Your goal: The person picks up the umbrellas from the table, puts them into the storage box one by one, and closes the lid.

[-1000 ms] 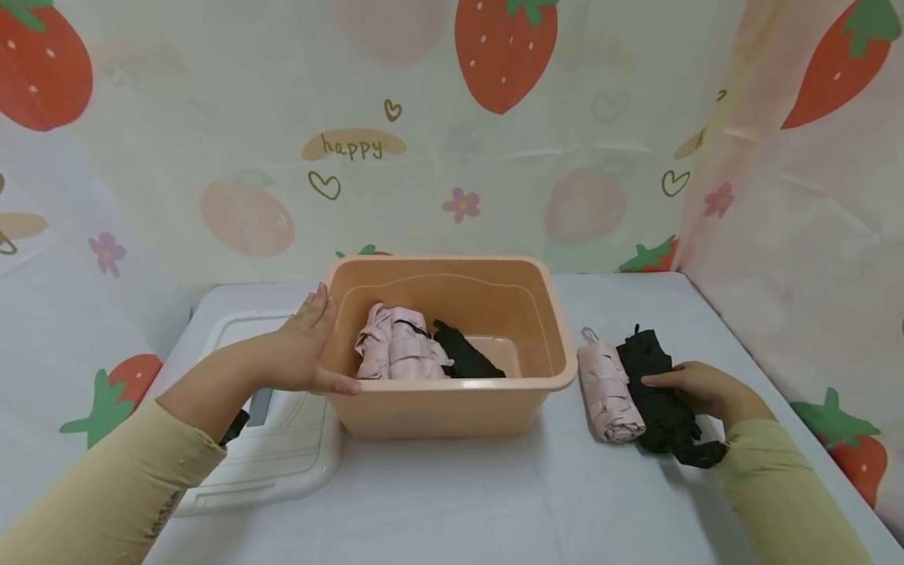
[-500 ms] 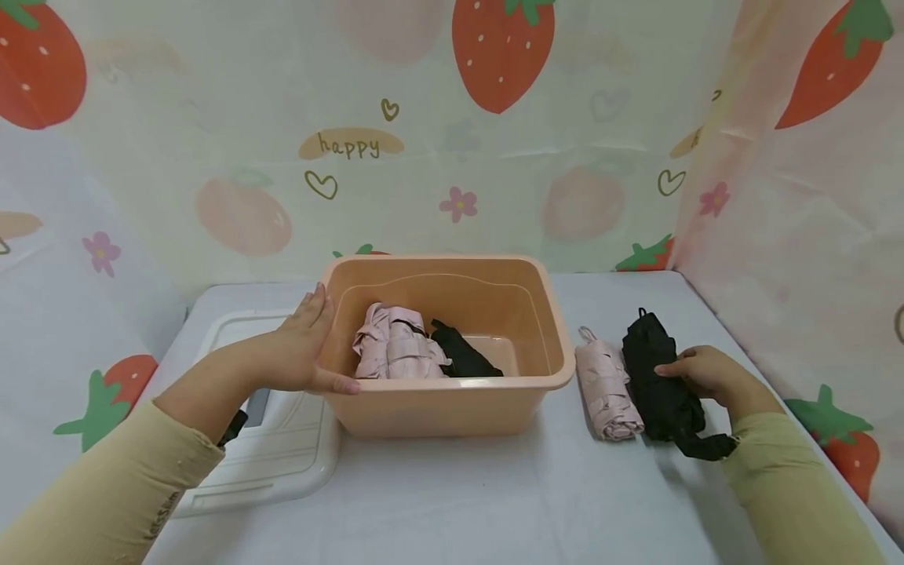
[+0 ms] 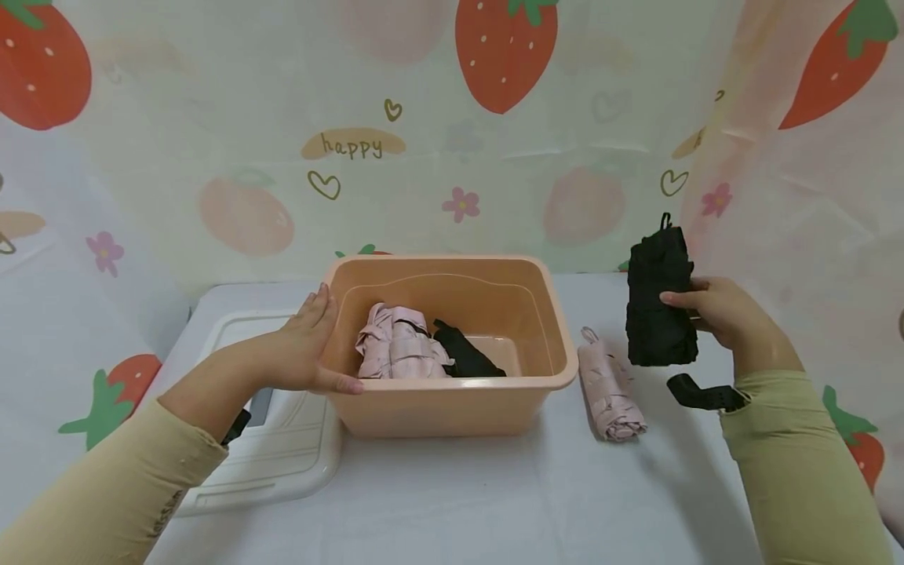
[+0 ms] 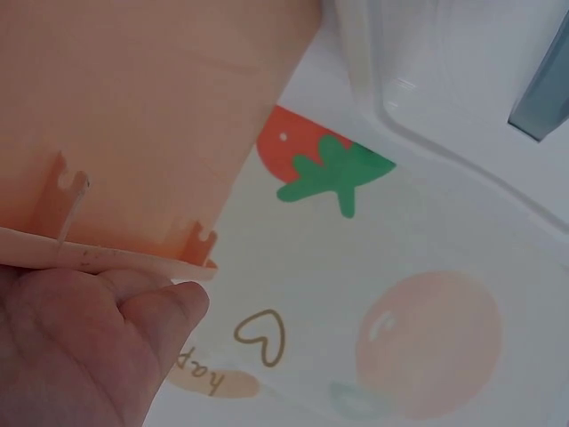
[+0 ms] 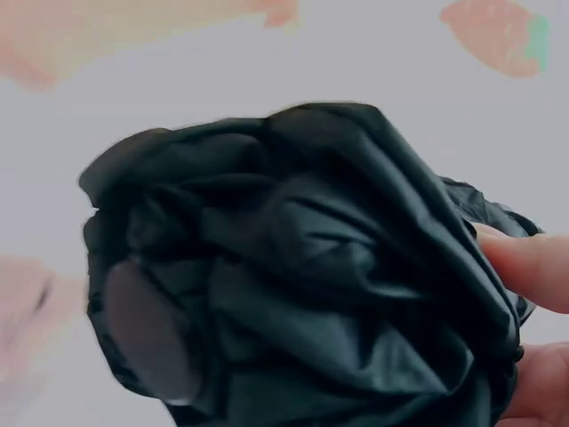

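Observation:
My right hand (image 3: 734, 314) grips a folded black umbrella (image 3: 660, 298) by its side, thumb in front, and holds it upright above the table. In the right wrist view the umbrella's gathered cloth (image 5: 311, 267) fills the middle, with a dark oval end showing. My left hand (image 3: 300, 345) rests on the left rim of a peach plastic bin (image 3: 438, 412), fingers straight and thumb over the front rim. Inside the bin lie a pink folded bundle (image 3: 402, 345) and a black one (image 3: 466, 353). A rolled pink umbrella (image 3: 610, 388) lies on the table right of the bin.
A white lid (image 3: 268, 463) with a grey latch (image 3: 260, 406) lies flat, partly behind my left arm and beside the bin. The white-covered table (image 3: 452, 502) meets strawberry-print curtains (image 3: 424, 180) at its back and sides.
My right hand has lifted the black umbrella off the table, from beside the pink one, and turned it upright. The left hand and the bin have stayed put.

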Available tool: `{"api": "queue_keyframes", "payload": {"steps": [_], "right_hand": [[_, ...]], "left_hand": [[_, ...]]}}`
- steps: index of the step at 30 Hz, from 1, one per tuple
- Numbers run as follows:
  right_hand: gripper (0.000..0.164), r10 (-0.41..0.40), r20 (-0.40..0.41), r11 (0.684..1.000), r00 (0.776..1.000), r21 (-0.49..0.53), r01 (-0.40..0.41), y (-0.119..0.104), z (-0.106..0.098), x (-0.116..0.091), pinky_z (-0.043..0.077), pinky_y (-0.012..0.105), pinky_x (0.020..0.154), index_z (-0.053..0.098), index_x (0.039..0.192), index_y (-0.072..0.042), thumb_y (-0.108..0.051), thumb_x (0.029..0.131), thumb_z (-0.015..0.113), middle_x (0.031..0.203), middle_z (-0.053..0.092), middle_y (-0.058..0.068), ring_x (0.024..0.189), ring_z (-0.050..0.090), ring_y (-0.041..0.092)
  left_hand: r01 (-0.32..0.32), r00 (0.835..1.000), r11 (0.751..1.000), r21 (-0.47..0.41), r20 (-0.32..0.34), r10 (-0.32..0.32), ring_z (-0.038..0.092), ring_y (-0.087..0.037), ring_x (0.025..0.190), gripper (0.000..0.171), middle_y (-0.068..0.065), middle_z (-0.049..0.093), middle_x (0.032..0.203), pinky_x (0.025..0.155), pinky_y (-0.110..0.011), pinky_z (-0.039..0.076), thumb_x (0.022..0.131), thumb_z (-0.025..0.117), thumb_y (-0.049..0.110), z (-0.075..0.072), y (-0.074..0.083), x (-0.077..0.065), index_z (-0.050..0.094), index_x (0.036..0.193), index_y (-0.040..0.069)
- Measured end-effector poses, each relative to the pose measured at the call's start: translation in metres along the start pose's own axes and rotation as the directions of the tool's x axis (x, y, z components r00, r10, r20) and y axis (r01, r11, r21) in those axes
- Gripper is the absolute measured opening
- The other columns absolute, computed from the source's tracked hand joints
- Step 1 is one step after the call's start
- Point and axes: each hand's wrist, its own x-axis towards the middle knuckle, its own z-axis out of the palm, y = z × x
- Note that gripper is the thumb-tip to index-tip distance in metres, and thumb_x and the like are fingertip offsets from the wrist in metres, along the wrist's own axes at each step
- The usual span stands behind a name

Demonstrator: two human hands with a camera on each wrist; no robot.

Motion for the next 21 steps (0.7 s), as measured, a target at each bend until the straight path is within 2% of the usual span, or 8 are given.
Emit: {"api": "queue_keyframes", "payload": {"steps": [4,8,11,15,17,21], "right_hand": [[0.076,-0.057,-0.032,0.997,0.998,0.057,0.059,-0.037,0.004,0.002,0.03,0.048,0.103,0.017,0.141,0.008,-0.036,0.091,0.054,0.135,0.031,0.025,0.117,0.042,0.034],[0.075,-0.096,-0.035,0.993,0.995,0.068,0.098,-0.07,0.011,0.005,0.035,0.042,0.1,0.02,0.139,0.007,-0.036,0.09,0.056,0.129,0.037,0.02,0.1,0.054,0.015],[0.073,-0.117,-0.037,0.99,0.992,0.08,0.12,-0.091,0.017,0.005,0.043,0.032,0.093,0.024,0.138,0.007,-0.036,0.089,0.056,0.121,0.044,0.014,0.085,0.058,0.003],[0.071,-0.153,-0.022,0.98,0.988,0.127,0.155,-0.115,0.027,0.004,0.048,0.02,0.081,0.025,0.138,0.005,-0.035,0.089,0.057,0.114,0.049,0.008,0.085,0.06,0.002],[0.069,-0.173,-0.001,0.974,0.985,0.146,0.172,-0.124,0.035,0.004,0.048,0.022,0.083,0.025,0.139,0.005,-0.033,0.09,0.056,0.117,0.048,0.009,0.088,0.059,0.004],[0.064,-0.205,0.046,0.964,0.978,0.182,0.193,-0.138,0.057,0.011,0.043,0.032,0.094,0.025,0.139,0.005,-0.027,0.092,0.055,0.126,0.042,0.016,0.096,0.056,0.012]], "left_hand": [[-0.001,1.0,1.0,0.002,-0.002,0.001,-0.015,-0.041,0.135,0.135,-0.026,-0.02,0.146,0.107,-0.056,0.005,0.062,0.061,0.074,0.0,0.0,0.0,-0.007,0.14,-0.012],[-0.001,1.0,1.0,0.006,-0.005,0.001,-0.015,-0.04,0.135,0.135,-0.026,-0.02,0.146,0.107,-0.056,0.005,0.062,0.061,0.075,0.0,0.0,0.0,-0.006,0.14,-0.012],[-0.001,1.0,1.0,0.007,-0.005,0.001,-0.015,-0.04,0.135,0.135,-0.025,-0.02,0.147,0.107,-0.056,0.005,0.061,0.06,0.076,0.001,-0.001,0.0,-0.006,0.14,-0.011],[0.003,1.0,1.0,0.003,-0.002,-0.003,-0.016,-0.04,0.135,0.135,-0.025,-0.021,0.147,0.107,-0.056,0.005,0.061,0.06,0.075,0.0,0.001,0.0,-0.006,0.14,-0.011],[0.007,1.0,1.0,0.001,0.001,-0.007,-0.016,-0.04,0.135,0.135,-0.025,-0.021,0.147,0.107,-0.056,0.005,0.061,0.061,0.075,0.0,0.001,0.0,-0.006,0.14,-0.011],[0.005,1.0,1.0,0.0,-0.002,-0.005,-0.015,-0.041,0.135,0.135,-0.026,-0.02,0.146,0.107,-0.056,0.006,0.061,0.061,0.075,0.0,0.001,0.0,-0.006,0.14,-0.012]]}}
